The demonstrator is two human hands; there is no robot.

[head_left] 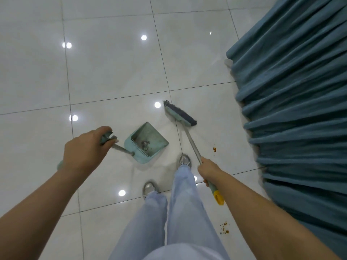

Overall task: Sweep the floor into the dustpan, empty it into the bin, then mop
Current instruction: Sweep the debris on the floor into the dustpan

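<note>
My left hand grips the green top of the long dustpan handle. The pale green dustpan stands on the white tiled floor ahead of my feet, with a little dirt inside it. My right hand holds the metal broom handle just above its green and yellow end. The broom head, with dark bristles, rests on the floor beyond the dustpan to the right. Brown crumbs lie right of the broom handle, and more crumbs lie near my right leg.
A teal pleated curtain hangs along the right side and reaches the floor. My two feet in grey shoes stand just behind the dustpan. Ceiling lights reflect off the glossy tiles to the left and ahead.
</note>
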